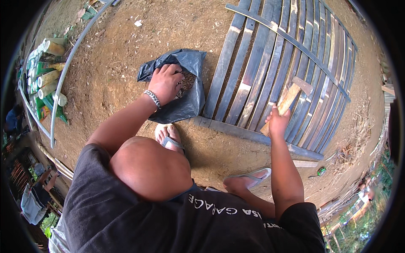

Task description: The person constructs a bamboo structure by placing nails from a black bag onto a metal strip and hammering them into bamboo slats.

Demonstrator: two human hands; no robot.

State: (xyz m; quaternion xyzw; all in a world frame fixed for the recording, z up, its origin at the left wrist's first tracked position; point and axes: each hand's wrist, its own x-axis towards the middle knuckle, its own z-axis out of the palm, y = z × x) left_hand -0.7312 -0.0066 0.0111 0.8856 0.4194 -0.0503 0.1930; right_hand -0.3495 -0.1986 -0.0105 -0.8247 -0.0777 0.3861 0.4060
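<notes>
My left hand (165,83), with a chain bracelet at the wrist, reaches into the mouth of a black plastic bag (185,109). Its fingers are bent and a little apart over the contents; their tips are partly hidden. Inside the bag lies a heap of small brown, thin pieces (188,82) that look like nails. My right hand (278,121) is closed round the wooden handle of a hatchet (289,98), whose metal head points away from me. The hatchet is over a panel of dark slats (256,69), and the bag lies against the panel's left side.
A crosspiece (291,39) spans the slats, and a beam (236,131) runs along their near edge. Pale pipes (71,59) and cut cylinders (48,79) lie at left. A small green object (321,171) rests on the dirt at right. Another person (36,198) is at far left.
</notes>
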